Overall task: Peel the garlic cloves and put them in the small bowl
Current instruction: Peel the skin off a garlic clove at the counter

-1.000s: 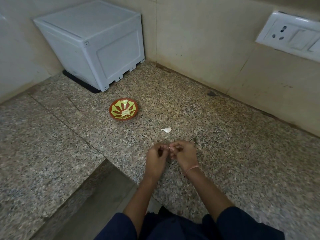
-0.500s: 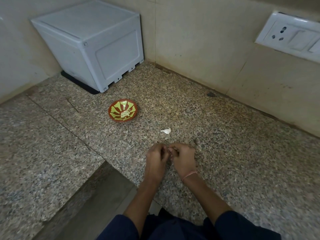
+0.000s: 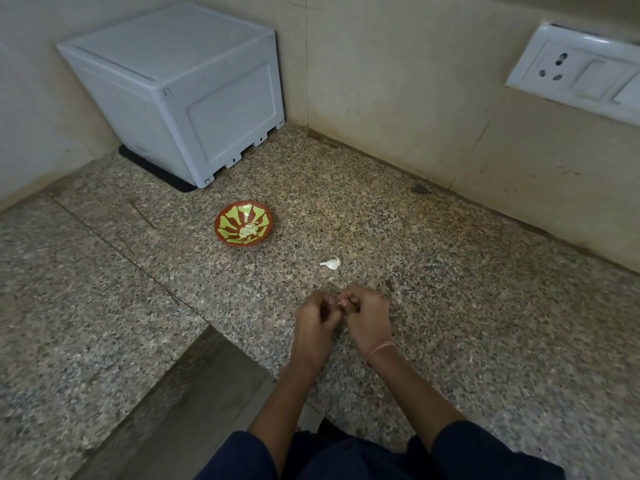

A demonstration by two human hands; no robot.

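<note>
My left hand [image 3: 317, 322] and my right hand [image 3: 369, 320] meet fingertip to fingertip just above the granite counter, both with fingers curled. Between the fingertips a small pale garlic clove [image 3: 341, 302] is pinched, mostly hidden by the fingers. One unpeeled white garlic clove [image 3: 331, 263] lies on the counter just beyond my hands. The small red bowl [image 3: 221, 221] with a yellow-green pattern stands farther back to the left. A few pale peeled cloves [image 3: 248, 230] lie in it.
A white plastic box [image 3: 180, 88] on a dark mat fills the back left corner. A white socket plate [image 3: 575, 72] is on the right wall. The counter [image 3: 485, 306] has a cut-out edge [image 3: 214, 332] just left of my left arm.
My hands have stayed together at the same spot, fingers shifting slightly on the clove. The camera view has shifted a little; bowl and loose clove have not moved.
</note>
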